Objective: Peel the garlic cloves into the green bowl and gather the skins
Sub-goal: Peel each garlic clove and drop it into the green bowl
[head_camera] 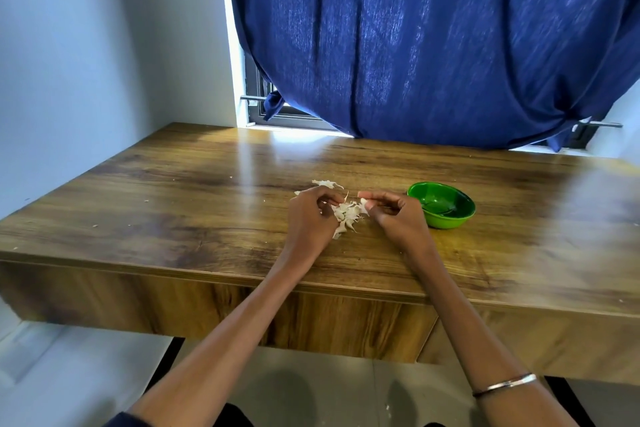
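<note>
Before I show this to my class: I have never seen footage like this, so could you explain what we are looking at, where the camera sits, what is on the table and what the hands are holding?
There is no machine here. A person works with bare hands, and the single picture comes from a wide-angle camera worn on their head, looking forward and down, so both arms reach in from the bottom edge.

On the wooden table lies a pile of pale garlic skins, with another scrap of skin just beyond it. To the right stands a green bowl; what shows of its inside looks empty.

The left hand is curled at the pile's edge, fingers among the skins. The right hand pinches a small white piece, garlic or skin, I cannot tell which. A blue curtain hangs behind.
</note>
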The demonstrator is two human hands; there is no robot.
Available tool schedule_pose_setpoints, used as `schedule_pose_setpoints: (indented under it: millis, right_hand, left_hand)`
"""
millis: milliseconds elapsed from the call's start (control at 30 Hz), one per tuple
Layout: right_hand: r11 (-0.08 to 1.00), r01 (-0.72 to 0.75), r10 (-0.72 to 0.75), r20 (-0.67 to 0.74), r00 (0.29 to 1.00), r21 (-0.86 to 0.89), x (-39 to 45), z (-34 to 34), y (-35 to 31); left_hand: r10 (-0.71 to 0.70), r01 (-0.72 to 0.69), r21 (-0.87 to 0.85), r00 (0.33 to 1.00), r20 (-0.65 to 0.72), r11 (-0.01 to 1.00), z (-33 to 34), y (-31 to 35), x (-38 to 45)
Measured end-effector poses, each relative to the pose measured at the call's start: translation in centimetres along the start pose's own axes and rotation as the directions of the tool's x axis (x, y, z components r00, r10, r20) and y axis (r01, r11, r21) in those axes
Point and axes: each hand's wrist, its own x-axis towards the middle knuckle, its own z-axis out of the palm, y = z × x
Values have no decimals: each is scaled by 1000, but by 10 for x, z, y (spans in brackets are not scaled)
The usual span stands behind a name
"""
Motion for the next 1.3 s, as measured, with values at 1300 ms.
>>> schedule_pose_setpoints:
  millis: [1300]
  right_hand:
    - [966, -39, 22, 69, 997, 255, -6, -1, -4]
  left_hand:
    - [107, -102, -158, 994, 23, 982, -4, 15, -3]
